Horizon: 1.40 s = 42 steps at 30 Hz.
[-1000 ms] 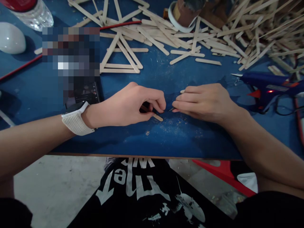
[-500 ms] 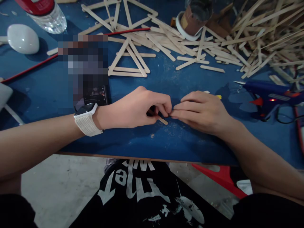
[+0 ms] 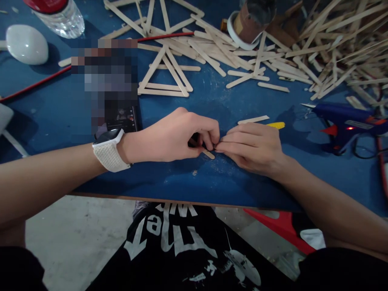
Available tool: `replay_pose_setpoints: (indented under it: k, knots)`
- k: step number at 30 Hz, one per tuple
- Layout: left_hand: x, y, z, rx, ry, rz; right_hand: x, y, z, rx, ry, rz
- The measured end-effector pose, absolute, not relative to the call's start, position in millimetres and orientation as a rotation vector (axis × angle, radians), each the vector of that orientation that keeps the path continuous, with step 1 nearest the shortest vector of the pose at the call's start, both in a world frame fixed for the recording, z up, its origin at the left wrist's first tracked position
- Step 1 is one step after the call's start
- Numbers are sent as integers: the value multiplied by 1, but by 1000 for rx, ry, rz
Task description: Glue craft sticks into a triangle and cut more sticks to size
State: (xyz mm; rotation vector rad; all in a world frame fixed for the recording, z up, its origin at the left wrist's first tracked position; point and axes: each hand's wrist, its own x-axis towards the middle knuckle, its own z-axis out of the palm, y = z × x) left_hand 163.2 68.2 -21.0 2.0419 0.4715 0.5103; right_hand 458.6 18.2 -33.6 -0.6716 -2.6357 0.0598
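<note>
Both hands meet near the middle of the blue bench (image 3: pixel 212 101), a little back from its front edge. At the left, the left hand (image 3: pixel 176 135), a white-banded watch (image 3: pixel 109 150) on its wrist, curls its fingers and pinches a short wooden stick (image 3: pixel 208 154) whose rounded end pokes out below the thumb. Touching it fingertip to fingertip, the right hand (image 3: pixel 253 147) lies flat with its fingers pressed together; a yellow handle (image 3: pixel 276 125) juts out behind it, so it seems to hold a small cutting tool, though the blade is hidden. By my reading, the step in hand is trimming or scoring the stick right at the pinch. The next move would call for a firm hold by the left fingers, kept clear of the edge, and steady pressure from the right.

Behind the right hand lies a loose stick (image 3: pixel 253 119). Toward the back edge sit a glued stick triangle (image 3: pixel 165 76) and, at the back right corner, a heap of sticks (image 3: pixel 330 44). At the right edge rests a blue glue gun (image 3: pixel 345 121), its lamp lit.
</note>
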Motion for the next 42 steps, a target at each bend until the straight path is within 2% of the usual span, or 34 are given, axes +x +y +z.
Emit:
replay_pose_setpoints:
  k: [12, 19, 42]
  knots:
    - [162, 67, -16, 2073, 523, 454, 459, 18, -26, -578, -2635, 66]
    - [160, 68, -19, 2085, 535, 456, 463, 19, -27, -664, -2664, 139]
    - [163, 67, -5, 2088, 595, 331, 453, 12, -36, -698, -2618, 47]
